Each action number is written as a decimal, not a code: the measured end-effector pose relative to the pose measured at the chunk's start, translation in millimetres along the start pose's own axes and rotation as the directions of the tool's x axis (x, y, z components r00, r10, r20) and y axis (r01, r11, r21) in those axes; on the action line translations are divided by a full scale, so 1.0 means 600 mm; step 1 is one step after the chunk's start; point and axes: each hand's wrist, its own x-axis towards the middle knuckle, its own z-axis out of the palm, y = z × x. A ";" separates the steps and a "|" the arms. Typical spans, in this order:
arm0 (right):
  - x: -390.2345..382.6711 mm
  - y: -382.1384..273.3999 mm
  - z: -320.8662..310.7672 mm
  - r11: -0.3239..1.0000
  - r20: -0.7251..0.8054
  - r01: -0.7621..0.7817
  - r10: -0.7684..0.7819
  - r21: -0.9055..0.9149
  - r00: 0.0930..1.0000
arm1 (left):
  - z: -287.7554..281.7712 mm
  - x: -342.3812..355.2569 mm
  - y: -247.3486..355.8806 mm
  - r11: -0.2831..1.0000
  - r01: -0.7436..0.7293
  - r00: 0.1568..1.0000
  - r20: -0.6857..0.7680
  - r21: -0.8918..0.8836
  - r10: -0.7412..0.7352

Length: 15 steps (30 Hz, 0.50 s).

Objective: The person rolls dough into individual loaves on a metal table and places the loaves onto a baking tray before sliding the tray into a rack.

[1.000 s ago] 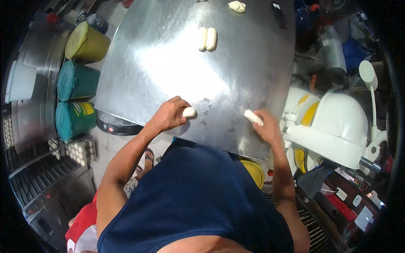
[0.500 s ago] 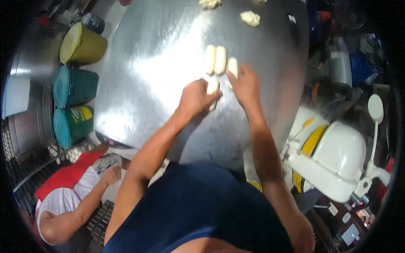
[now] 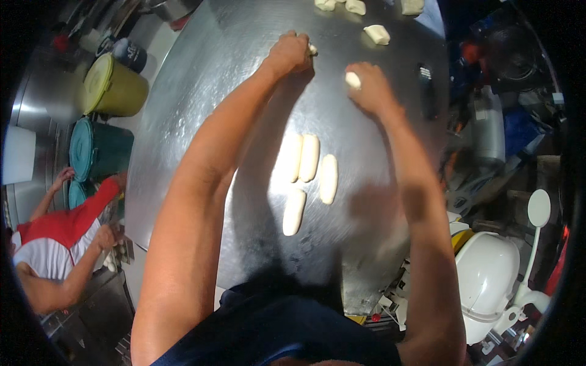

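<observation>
At the far part of the steel table (image 3: 250,244), my left hand (image 3: 292,53) is closed over a piece of dough (image 3: 313,49), mostly hidden under the fingers. To its right, my right hand (image 3: 373,90) curls around another dough piece (image 3: 353,80), whose pale end shows at the thumb side. Smooth dough rolls lie nearer to me: two touch side by side, a left one (image 3: 296,158) and a right one (image 3: 309,158). Another dough roll (image 3: 328,179) rests apart on the right, and one more roll (image 3: 294,211) is closest to me.
Rough dough lumps (image 3: 376,35) lie along the table's far end. Yellow (image 3: 119,85) and green (image 3: 107,149) lidded bins stand past the left edge. A person in red and white (image 3: 67,229) is at the lower left. A white machine (image 3: 488,277) stands at the right.
Both hands have let go of the dough rolls and reached farther over the table, each closing on a dough piece. The view has shifted, and the person at left has moved.
</observation>
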 end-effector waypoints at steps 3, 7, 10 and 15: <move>-0.061 -0.016 0.015 0.975 -0.045 -0.187 0.194 0.115 0.980 | -0.004 -0.018 -0.009 0.976 -0.096 0.995 -0.030 -0.194 0.092; -0.303 -0.015 0.040 0.972 -0.162 -0.166 0.193 0.165 0.968 | -0.022 -0.241 -0.023 0.936 -0.223 0.970 -0.155 -0.270 0.187; -0.527 -0.088 0.022 0.906 -0.073 -0.312 0.345 0.288 0.936 | -0.075 -0.498 -0.014 0.938 -0.221 0.975 -0.073 -0.266 0.209; -0.867 -0.269 0.072 0.969 -0.089 -0.206 0.218 0.134 0.972 | 0.051 -0.945 0.004 0.966 -0.210 0.975 0.037 -0.154 0.218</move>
